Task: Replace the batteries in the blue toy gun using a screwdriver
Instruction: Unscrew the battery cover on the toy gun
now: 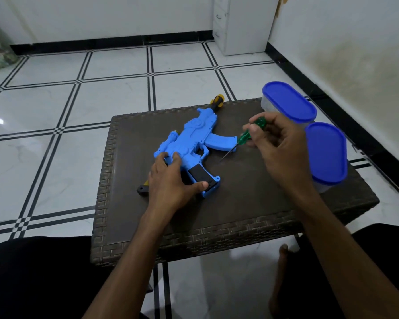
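- Left hand [171, 178] rests on the blue toy gun [189, 143], fingers spread over its body and thumb against the grip, pressing it flat on the tabletop [251, 199].
- My right hand [276, 146] grasps the green-handled screwdriver [244, 138] above the tabletop, its thin shaft angled down beside the gun's magazine.
- I see the gun lying left of centre, its yellow-tipped barrel reaching the far edge.
- Two blue-lidded containers [288, 101] sit along the right side, behind my right hand.

Your gun [189, 143] lies on the table [240, 203], left of the screwdriver [247, 137]. Two boxes [288, 104] sit at the right edge.
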Available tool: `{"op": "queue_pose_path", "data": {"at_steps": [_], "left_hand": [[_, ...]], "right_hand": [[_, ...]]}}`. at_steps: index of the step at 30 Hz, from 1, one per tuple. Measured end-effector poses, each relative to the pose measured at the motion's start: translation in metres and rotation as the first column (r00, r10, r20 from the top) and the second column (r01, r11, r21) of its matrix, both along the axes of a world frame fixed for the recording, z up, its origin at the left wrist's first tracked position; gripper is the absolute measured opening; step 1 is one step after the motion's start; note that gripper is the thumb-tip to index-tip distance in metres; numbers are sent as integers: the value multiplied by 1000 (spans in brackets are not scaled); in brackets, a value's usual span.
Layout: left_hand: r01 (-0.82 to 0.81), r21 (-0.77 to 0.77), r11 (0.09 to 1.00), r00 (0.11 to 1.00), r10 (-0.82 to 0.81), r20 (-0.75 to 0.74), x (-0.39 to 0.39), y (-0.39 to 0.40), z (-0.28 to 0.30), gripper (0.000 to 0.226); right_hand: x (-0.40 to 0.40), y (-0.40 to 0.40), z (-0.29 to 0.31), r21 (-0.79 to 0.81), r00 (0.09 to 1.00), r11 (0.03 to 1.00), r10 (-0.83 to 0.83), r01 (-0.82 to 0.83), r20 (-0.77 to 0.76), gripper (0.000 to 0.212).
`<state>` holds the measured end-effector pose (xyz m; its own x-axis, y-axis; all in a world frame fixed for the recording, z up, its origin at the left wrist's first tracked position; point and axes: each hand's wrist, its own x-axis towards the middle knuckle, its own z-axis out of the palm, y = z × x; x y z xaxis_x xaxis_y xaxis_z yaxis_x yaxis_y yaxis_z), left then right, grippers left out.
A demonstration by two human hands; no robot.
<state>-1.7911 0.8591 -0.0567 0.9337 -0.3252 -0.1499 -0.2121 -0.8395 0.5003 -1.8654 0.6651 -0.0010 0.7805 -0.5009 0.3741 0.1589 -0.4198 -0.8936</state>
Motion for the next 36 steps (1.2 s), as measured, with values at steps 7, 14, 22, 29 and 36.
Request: {"op": "queue_pose_path", "data": {"at_steps": [7,14,22,29,36], "left_hand": [[-27,14,1000,1000,27,16,0,-4,0,103],[-32,22,999,999,32,5,-1,-6,3,103],[-36,20,999,999,36,-3,0,-6,1,105],[-41,14,999,999,41,-8,0,-7,0,106],[-39,-22,999,999,39,-3,-1,-4,-2,105]], "right_hand": [[-9,23,-7,-102,975,970,217,-222,-52,13],[-8,28,-6,-121,974,967,224,-226,-36,17],[-7,32,-6,-189,971,952,236,-240,-43,18],[-5,35,0,-370,947,873,306,-318,-92,26],[-5,41,3,-420,909,810,400,-408,-112,28]]}}
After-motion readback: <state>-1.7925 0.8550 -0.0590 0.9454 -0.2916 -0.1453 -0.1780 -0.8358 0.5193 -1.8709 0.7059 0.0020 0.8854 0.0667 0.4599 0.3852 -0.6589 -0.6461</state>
